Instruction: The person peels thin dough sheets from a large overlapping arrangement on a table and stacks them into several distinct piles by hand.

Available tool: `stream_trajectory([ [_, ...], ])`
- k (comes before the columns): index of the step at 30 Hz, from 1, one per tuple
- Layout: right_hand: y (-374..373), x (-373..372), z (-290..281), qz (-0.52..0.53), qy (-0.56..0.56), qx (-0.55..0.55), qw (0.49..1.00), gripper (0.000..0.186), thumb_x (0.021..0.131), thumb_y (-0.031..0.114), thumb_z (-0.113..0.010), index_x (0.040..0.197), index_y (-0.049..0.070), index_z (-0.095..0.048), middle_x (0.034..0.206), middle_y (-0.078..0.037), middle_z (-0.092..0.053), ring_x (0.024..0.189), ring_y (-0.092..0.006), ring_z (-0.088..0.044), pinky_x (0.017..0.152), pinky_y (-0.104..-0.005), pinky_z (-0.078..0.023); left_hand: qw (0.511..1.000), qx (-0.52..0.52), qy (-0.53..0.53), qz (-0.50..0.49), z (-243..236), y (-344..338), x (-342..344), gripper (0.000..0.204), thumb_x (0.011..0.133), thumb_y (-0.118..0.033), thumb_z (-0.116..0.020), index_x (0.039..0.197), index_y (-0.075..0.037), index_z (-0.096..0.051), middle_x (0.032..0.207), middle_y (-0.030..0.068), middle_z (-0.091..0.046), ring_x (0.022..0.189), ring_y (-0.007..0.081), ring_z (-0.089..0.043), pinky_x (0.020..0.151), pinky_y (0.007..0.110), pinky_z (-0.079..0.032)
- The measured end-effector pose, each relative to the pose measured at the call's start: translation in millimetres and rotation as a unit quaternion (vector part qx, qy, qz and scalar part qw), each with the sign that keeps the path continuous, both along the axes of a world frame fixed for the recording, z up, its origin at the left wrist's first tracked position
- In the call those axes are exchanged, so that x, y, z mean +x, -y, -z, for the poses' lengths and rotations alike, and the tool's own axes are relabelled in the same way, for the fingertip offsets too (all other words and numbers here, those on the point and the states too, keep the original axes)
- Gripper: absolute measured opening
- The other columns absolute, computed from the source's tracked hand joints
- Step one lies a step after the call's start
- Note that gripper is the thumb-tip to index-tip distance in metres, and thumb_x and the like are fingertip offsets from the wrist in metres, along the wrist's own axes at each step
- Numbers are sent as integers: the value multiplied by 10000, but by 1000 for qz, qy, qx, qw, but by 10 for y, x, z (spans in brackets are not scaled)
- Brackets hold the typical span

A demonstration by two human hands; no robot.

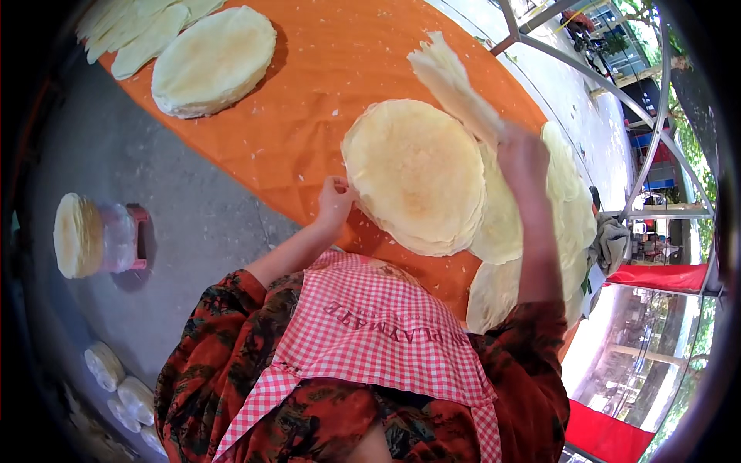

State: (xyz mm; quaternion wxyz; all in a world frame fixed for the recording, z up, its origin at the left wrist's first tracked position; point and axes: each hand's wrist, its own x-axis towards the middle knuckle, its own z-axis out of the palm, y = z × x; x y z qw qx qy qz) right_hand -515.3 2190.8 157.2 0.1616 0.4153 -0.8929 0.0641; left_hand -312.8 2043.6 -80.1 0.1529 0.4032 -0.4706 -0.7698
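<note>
A round stack of pale, lightly browned flatbreads [413,174] lies on the orange cloth in front of me. My left hand [337,202] has its thumb and fingers closed on the stack's left edge. My right hand [521,154], smeared by motion, grips a thin pale flatbread sheet [451,81] that trails up and to the left, beyond the stack. Beneath my right arm, loose pale sheets [567,201] overlap on the cloth to the right of the stack.
The orange-covered table [255,154] carries another stack [212,62] and sheets [139,31] at upper left. On the floor, a red stool [139,235] bears bagged flatbreads [77,235], and more wrapped bundles [104,366] lie lower left. Metal framing [660,116] stands at the right.
</note>
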Motion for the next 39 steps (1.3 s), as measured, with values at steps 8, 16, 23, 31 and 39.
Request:
stream_trajectory([
  [8,-545,815,1924,-92,62,-2,994,95,767,42,-491,817,72,-566,771,-109,-598,723,-313,-621,605,-418,-503,989,144,4,19,-280,-165,52,203,872,-42,-578,1017,-6,-441,961,147,-557,845,273,-648,766,364,-574],
  [16,-409,894,1702,-96,108,-2,990,113,732,68,-544,842,75,-567,860,-81,-624,770,-295,-619,625,-405,-509,953,281,-35,107,-245,-298,-31,222,915,-56,-517,1105,31,-443,1048,193,-579,875,316,-653,788,377,-572],
  [23,-430,917,1656,-70,165,-10,984,225,736,106,-603,958,70,-594,953,-68,-628,837,-291,-612,664,-397,-513,956,271,-52,96,-394,-335,-75,223,912,-82,-513,1099,31,-473,1000,173,-588,805,265,-655,662,334,-565],
  [31,-413,1041,1894,-93,148,-71,982,425,736,205,-670,1104,26,-556,978,-162,-627,860,-366,-607,710,-451,-503,944,274,-97,156,-502,-258,-50,573,864,-22,-516,1393,-110,-316,965,115,-614,531,142,-528,500,232,-435],
  [39,-471,-357,1337,76,193,28,978,294,794,264,-651,822,-28,-640,681,-222,-633,668,-308,-668,593,-435,-490,943,166,-12,288,-434,-334,-147,905,831,-110,-655,1510,-160,-59,707,95,-608,462,137,-489,434,248,-355],
])
